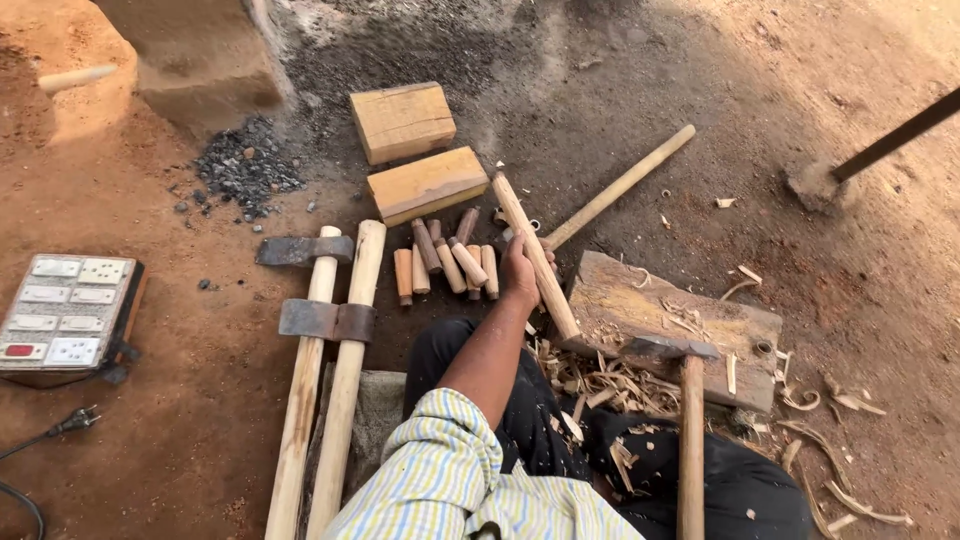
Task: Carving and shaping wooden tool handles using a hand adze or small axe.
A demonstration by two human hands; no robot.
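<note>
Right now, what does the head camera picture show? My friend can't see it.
A person sitting on dirt ground grips a pale wooden handle with their left hand, its end resting on a wooden board amid shavings. Two long-handled hammers, short wooden pegs and two wooden blocks lie nearby.

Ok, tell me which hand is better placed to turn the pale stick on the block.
Left, probably: the left hand grips the pale stick leaning on the wooden block; the right hand is out of view.

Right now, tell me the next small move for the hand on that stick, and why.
Probably steady the stick on the block: the left hand has it in its grip, its lower end sits at the block's edge among shavings, with the adze alongside.
</note>
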